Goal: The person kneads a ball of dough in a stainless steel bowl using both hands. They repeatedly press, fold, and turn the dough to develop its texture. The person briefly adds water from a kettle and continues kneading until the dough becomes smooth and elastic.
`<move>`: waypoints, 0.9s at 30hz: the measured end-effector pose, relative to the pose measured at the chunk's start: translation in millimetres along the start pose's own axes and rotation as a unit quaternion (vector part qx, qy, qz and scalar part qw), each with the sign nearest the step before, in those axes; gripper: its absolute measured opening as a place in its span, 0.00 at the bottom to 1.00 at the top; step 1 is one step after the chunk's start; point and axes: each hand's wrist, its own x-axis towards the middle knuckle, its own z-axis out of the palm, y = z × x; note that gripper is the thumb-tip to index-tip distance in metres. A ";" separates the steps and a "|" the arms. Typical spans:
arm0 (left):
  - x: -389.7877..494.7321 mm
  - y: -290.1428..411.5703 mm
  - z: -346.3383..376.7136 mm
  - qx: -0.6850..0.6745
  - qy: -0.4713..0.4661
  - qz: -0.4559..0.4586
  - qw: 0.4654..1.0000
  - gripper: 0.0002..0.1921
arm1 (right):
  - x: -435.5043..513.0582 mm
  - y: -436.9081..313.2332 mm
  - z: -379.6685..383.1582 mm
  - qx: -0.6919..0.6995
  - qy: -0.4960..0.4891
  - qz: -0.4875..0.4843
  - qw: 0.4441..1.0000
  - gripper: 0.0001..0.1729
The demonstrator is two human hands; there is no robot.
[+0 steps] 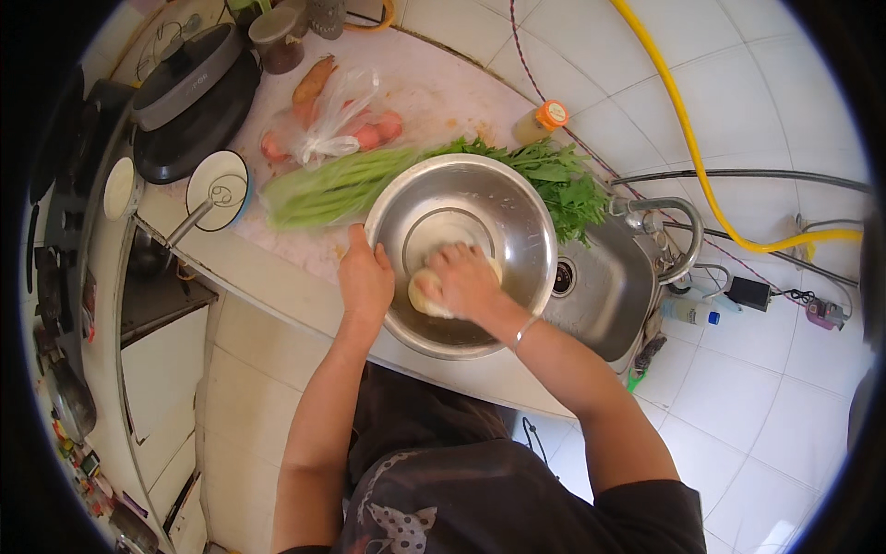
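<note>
A wide stainless steel basin (522, 225) sits on the counter, its right side overhanging the sink. My left hand (365, 280) grips the left rim, with the thumb along the edge. Down inside the basin, my right hand (465, 280) presses into a pale lump of dough (422, 292), fingers curled over it. The hand hides much of the dough and is slightly blurred. Whitish residue marks the basin's floor. Behind the basin lies a bunch of celery (339, 187), its stalks in clear plastic and its leaves (561, 180) spreading right.
A sink (609, 298) with a curved faucet (685, 208) is at right. On the counter are a plastic bag of reddish produce (332, 135), an orange-lidded jar (540, 123), an enamel bowl (208, 183) with a whisk (190, 223), and a black electric pan (190, 138).
</note>
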 end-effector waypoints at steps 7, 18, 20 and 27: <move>2.2 4.4 -4.2 0.001 0.008 0.022 1.000 0.13 | 22.1 17.3 -7.1 -0.008 0.209 -0.034 0.977 0.33; -0.3 1.1 -0.7 -0.021 0.018 0.029 0.999 0.15 | 59.1 37.6 4.0 0.082 0.118 0.241 0.960 0.34; -2.3 3.0 -1.2 -0.037 0.033 0.036 0.998 0.15 | 46.6 35.6 -7.3 0.172 0.075 0.350 0.918 0.38; -4.0 5.6 -4.3 -0.015 -0.013 -0.016 1.000 0.14 | -16.0 28.7 -16.6 0.093 -0.059 0.295 0.949 0.35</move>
